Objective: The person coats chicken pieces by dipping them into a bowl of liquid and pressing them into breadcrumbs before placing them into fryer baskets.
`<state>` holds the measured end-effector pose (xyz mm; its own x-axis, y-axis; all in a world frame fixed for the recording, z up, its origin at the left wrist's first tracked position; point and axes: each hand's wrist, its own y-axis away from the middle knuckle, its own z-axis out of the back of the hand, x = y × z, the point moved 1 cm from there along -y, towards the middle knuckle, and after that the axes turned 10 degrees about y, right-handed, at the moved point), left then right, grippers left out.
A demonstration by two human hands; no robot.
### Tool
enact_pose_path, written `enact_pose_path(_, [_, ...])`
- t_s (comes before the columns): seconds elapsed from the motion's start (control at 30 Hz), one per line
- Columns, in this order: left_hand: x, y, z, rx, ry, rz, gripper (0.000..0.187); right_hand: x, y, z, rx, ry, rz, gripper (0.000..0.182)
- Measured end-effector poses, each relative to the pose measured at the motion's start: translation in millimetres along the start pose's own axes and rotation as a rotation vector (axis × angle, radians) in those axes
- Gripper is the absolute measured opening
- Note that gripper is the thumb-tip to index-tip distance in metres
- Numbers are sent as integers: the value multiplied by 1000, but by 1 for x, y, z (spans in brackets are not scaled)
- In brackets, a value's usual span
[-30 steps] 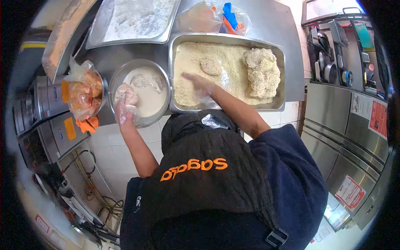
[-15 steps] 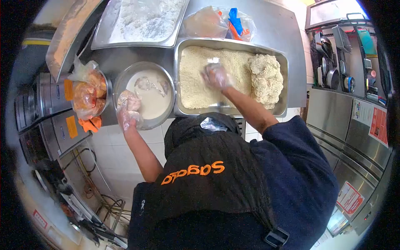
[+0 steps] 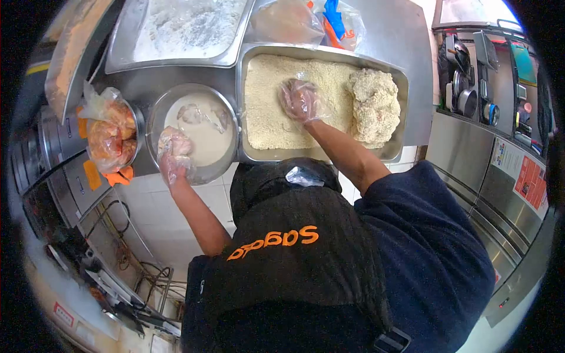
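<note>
My left hand (image 3: 174, 165), in a clear plastic glove, is closed on a raw chicken piece (image 3: 175, 141) at the left rim of a round metal bowl (image 3: 154, 117). Milky liquid (image 3: 209, 141) fills the bowl, and more pale chicken pieces (image 3: 194, 113) lie partly sunk in it. My right hand (image 3: 300, 101), gloved too, is down at the pale breadcrumbs (image 3: 265, 112) in a deep steel tray (image 3: 323, 156). Its fingers curl under, with the tips hidden; whatever they grip cannot be seen. Crumb-coated pieces (image 3: 376, 106) are heaped at the tray's right end.
A flour tray (image 3: 232, 57) stands behind the bowl. Left of it, bagged orange-coloured meat (image 3: 112, 135) sits in another bowl. Plastic bags (image 3: 288, 23) lie behind the crumb tray on the steel counter (image 3: 394, 32). Shelves with pans (image 3: 468, 101) stand at the right.
My right hand, smeared by motion before, now shows sharply and rounded over the crumbs. My left hand keeps the chicken piece at the bowl rim. The whole view has shifted slightly.
</note>
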<state>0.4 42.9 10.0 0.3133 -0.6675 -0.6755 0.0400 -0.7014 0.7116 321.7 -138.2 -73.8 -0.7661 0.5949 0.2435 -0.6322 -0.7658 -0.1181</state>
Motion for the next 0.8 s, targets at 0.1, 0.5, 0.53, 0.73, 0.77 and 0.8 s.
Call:
enact_pose_path(0.1, [4, -3, -7, -44, -72, 37, 36, -3, -8, 1, -19, -10, 56, 28])
enact_pose_path(0.5, [11, -2, 7, 1, 5, 21, 39, 35, -3, 40, 356, 147, 23, 42])
enact_pose_path(0.53, [11, 1, 6, -21, 6, 24, 39, 34, -5, 41, 337, 155, 34, 42])
enact_pose_path(0.73, [11, 7, 15, 75, 71, -77, 36, 8, 3, 22, 249, -161, -53, 38])
enact_pose_path(0.77, [11, 14, 17, 80, 79, -84, 35, -14, 13, 11, 31, 209, 175, 36])
enact_pose_path(0.8, [11, 19, 18, 71, 95, -91, 35, -18, 14, 13, -196, 570, 400, 34])
